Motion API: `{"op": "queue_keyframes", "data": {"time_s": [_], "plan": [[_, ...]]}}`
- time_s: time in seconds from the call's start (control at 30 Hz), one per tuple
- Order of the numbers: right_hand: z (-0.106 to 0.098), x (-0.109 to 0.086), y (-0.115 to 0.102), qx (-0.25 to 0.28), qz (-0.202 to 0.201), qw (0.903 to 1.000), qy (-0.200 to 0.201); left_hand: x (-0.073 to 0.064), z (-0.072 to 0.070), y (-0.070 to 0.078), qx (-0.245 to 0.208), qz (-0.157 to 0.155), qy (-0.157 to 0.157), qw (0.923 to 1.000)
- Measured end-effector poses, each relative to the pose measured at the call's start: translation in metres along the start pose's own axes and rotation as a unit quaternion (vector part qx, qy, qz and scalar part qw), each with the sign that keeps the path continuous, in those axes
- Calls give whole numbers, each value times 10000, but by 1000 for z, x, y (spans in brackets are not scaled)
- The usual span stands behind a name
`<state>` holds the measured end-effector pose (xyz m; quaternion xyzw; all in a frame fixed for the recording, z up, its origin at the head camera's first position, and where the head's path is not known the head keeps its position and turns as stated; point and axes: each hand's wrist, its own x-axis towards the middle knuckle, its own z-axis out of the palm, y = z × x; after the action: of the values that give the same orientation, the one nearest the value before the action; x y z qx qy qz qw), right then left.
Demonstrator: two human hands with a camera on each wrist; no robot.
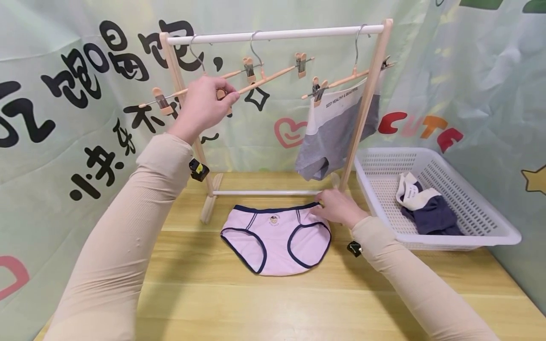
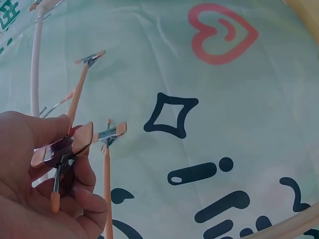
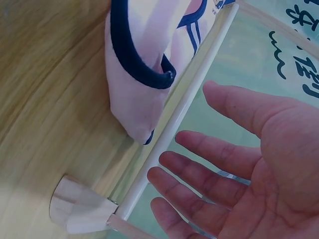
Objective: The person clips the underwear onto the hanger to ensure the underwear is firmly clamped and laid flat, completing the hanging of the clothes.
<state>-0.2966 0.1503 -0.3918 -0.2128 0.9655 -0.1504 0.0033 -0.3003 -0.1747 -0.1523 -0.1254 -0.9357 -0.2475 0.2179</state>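
Observation:
My left hand [image 1: 205, 108] grips the near end of a peach-coloured clip hanger [image 1: 277, 78], which hangs by its hook from the rack's white bar. In the left wrist view, fingers curl round the hanger's end by its clip [image 2: 82, 139], which has nothing in it. Pink underpants [image 1: 277, 251] with navy trim lie flat on the table below the rack. At their upper right corner is my right hand [image 1: 339, 207]. In the right wrist view this hand's fingers [image 3: 194, 174] are extended and spread, apart from the pink cloth [image 3: 133, 107].
The wooden rack [image 1: 367, 106] also carries an unloaded clip hanger [image 1: 232, 74] at left and grey underpants [image 1: 326, 130] clipped at right. A white basket [image 1: 452, 184] on the right contains navy underpants [image 1: 432, 210]. A printed curtain [image 1: 273, 9] stands behind.

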Motion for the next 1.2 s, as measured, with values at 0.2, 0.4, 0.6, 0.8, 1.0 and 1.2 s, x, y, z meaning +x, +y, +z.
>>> {"op": "queue_keyframes", "data": {"time_s": [0.2, 0.4, 0.6, 0.8, 1.0, 1.2], "plan": [[1, 1, -1, -23, -127, 9999, 4, -1, 1, 3, 36, -80, -56, 9999], [3, 1, 0, -34, -101, 9999, -19, -3, 1, 4, -38, -128, 110, 9999], [3, 2, 0, -56, -60, 10000, -21, -5, -1, 3, -270, -185, 498, 9982], [2, 1, -1, -109, -40, 9999, -39, -14, -4, -4, -564, -58, 905, 9943], [2, -1, -1, -76, -60, 9999, -48, -24, -9, -14, -869, -11, 1012, 9911], [9, 0, 1, 97, -224, 9997, -67, -36, -12, -29, -1137, -130, 971, 9887]]}}
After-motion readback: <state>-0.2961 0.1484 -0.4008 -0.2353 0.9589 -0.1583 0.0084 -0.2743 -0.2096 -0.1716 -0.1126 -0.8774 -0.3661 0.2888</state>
